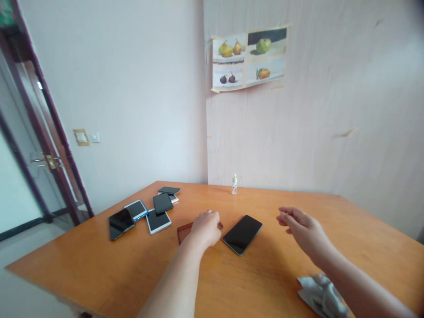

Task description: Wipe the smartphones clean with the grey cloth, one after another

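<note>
My left hand (206,227) is closed over the right part of a reddish-brown, see-through phone case (183,231) lying on the table. Its fingertips are partly hidden behind the hand. Just right of it lies a black-screened phone (243,235), flat, face up and slightly slanted, with neither hand touching it. Farther right, my right hand (300,225) hovers above the table with its fingers curled in and the thumb close to them. Nothing shows between those fingers.
Several phones and tablets, including a dark tablet (121,224) and a white-framed one (159,221), lie bunched at the left. A small spray bottle (234,184) stands near the wall. A crumpled grey cloth (323,295) lies under my right forearm on the wooden table (265,287).
</note>
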Tool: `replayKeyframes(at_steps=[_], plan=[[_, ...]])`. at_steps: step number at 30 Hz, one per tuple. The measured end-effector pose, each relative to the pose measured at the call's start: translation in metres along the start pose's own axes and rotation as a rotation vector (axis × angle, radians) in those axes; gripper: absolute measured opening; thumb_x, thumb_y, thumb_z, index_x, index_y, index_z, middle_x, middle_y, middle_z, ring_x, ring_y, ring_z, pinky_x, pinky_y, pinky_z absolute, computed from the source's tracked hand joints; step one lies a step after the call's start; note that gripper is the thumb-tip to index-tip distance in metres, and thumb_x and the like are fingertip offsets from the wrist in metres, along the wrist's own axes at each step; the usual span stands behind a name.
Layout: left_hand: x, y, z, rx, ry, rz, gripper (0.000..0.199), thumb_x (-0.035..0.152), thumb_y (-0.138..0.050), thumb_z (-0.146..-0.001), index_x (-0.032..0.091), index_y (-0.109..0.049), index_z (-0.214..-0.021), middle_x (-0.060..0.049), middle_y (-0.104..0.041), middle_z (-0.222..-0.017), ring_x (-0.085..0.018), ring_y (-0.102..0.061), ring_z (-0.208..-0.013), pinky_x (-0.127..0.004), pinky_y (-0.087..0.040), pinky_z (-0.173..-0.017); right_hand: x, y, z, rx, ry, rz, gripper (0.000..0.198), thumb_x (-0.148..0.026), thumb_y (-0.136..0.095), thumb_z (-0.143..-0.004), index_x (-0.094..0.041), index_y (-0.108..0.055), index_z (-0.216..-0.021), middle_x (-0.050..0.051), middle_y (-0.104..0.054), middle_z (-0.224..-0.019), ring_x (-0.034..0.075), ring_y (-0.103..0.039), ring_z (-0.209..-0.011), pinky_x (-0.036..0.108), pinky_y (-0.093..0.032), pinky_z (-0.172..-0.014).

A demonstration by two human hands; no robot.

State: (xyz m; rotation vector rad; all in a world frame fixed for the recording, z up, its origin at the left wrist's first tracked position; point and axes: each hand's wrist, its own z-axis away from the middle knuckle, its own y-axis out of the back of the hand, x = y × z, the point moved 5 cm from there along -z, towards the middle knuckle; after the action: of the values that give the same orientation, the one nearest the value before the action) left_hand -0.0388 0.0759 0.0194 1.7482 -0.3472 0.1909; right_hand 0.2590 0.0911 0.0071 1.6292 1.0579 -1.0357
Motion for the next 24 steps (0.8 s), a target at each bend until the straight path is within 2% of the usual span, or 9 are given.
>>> replayKeyframes(at_steps=[4,6,8,11,14,17,21,24], plan=[[-0.019,0.001,-0.001,-0.004,0.113,-0.025,0.02,0.011,-0.063,-0.065,0.026,-0.064,-0.078,-0.006,-0.07,-0.087,-0.027,-0.063,-0.088,-0.035,-0.044,-0.078,0.001,0.002,-0.002,-0.004,0.0,0.016,0.036,-0.045,-0.062,-0.078,-0.022,-0.066,-0.106,0.01,-0.074,-0.096,0.027,-0.069,-0.094,0.034,-0.051,-0.067],[-0.025,0.003,-0.004,0.036,0.162,-0.034,0.017,0.012,-0.062,-0.069,0.026,-0.065,-0.079,-0.006,-0.071,-0.086,-0.028,-0.064,-0.091,-0.037,-0.043,-0.081,0.001,0.003,-0.002,-0.002,0.001,0.02,0.035,-0.045,-0.061,-0.078,-0.022,-0.067,-0.104,0.01,-0.074,-0.096,0.027,-0.069,-0.093,0.034,-0.052,-0.067],[-0.029,0.009,-0.006,0.118,0.214,-0.046,0.017,0.013,-0.057,-0.075,0.026,-0.065,-0.084,-0.008,-0.071,-0.093,-0.029,-0.062,-0.098,-0.04,-0.041,-0.086,0.0,0.003,-0.003,0.003,0.009,0.02,0.034,-0.046,-0.06,-0.079,-0.022,-0.068,-0.103,0.01,-0.074,-0.095,0.026,-0.069,-0.093,0.033,-0.052,-0.067],[-0.031,0.018,-0.008,0.263,0.268,-0.047,0.023,0.018,-0.051,-0.084,0.024,-0.064,-0.102,-0.012,-0.066,-0.112,-0.031,-0.055,-0.112,-0.045,-0.038,-0.093,0.001,0.006,-0.007,0.025,0.037,0.023,0.036,-0.046,-0.06,-0.078,-0.022,-0.067,-0.104,0.009,-0.075,-0.094,0.026,-0.069,-0.092,0.032,-0.051,-0.066],[-0.025,0.021,-0.008,0.337,0.221,-0.008,0.028,0.024,-0.05,-0.089,0.023,-0.06,-0.114,-0.012,-0.063,-0.121,-0.031,-0.051,-0.117,-0.044,-0.037,-0.096,0.002,0.01,-0.012,0.057,0.072,0.055,0.037,-0.045,-0.06,-0.077,-0.021,-0.068,-0.104,0.008,-0.074,-0.092,0.025,-0.069,-0.09,0.032,-0.051,-0.068],[-0.012,0.015,-0.009,0.347,0.112,0.059,0.026,0.029,-0.047,-0.093,0.022,-0.06,-0.115,-0.01,-0.063,-0.12,-0.026,-0.054,-0.116,-0.037,-0.037,-0.098,0.002,0.014,-0.015,0.099,0.118,0.103,0.035,-0.046,-0.057,-0.079,-0.02,-0.068,-0.101,0.007,-0.074,-0.088,0.023,-0.068,-0.086,0.031,-0.05,-0.069],[0.007,0.002,-0.006,0.283,0.007,0.158,0.028,0.037,-0.047,-0.094,0.02,-0.061,-0.112,-0.009,-0.069,-0.111,-0.022,-0.061,-0.106,-0.031,-0.042,-0.091,0.0,0.018,-0.016,0.15,0.148,0.145,0.033,-0.049,-0.053,-0.081,-0.02,-0.067,-0.089,0.006,-0.072,-0.079,0.021,-0.066,-0.075,0.029,-0.047,-0.064],[0.022,-0.008,0.001,0.208,-0.044,0.204,0.043,0.053,-0.053,-0.089,0.02,-0.061,-0.115,-0.009,-0.071,-0.106,-0.023,-0.065,-0.1,-0.031,-0.046,-0.084,-0.003,0.023,-0.016,0.19,0.173,0.172,0.032,-0.048,-0.051,-0.081,-0.02,-0.066,-0.085,0.004,-0.071,-0.075,0.019,-0.062,-0.068,0.028,-0.043,-0.06]])
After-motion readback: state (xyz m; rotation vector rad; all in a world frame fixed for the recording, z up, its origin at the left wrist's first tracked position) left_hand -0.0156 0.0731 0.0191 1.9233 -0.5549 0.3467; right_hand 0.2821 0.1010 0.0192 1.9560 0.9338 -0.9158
